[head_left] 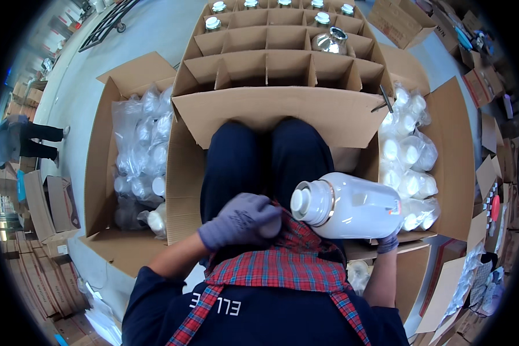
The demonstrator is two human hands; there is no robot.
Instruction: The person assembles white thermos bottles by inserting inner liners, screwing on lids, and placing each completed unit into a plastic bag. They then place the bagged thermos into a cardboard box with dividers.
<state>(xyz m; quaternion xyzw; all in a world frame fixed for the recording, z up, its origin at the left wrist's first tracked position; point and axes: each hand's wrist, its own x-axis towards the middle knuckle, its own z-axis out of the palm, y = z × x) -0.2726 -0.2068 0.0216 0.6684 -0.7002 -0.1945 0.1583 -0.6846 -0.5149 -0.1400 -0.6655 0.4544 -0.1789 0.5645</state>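
Observation:
A glossy white vacuum flask (360, 205) lies tilted across my lap, its white stopper end toward the left and a gold-coloured ring round its neck. My right hand (388, 243), in a grey glove, grips it from below near the base; the flask hides most of the fingers. My left hand (242, 222), also gloved, is over my left thigh with curled fingers. They close on a pale round cap (270, 226), partly hidden by the glove. The red plaid apron (282, 268) lies bunched just beyond that cap.
Ahead stands a divided carton (265, 72) with a silvery flask (330, 41) and several white-stoppered ones in its cells. Open boxes at the left (98, 173) and right (452, 155) hold bagged white parts. A person (26, 138) stands at the far left.

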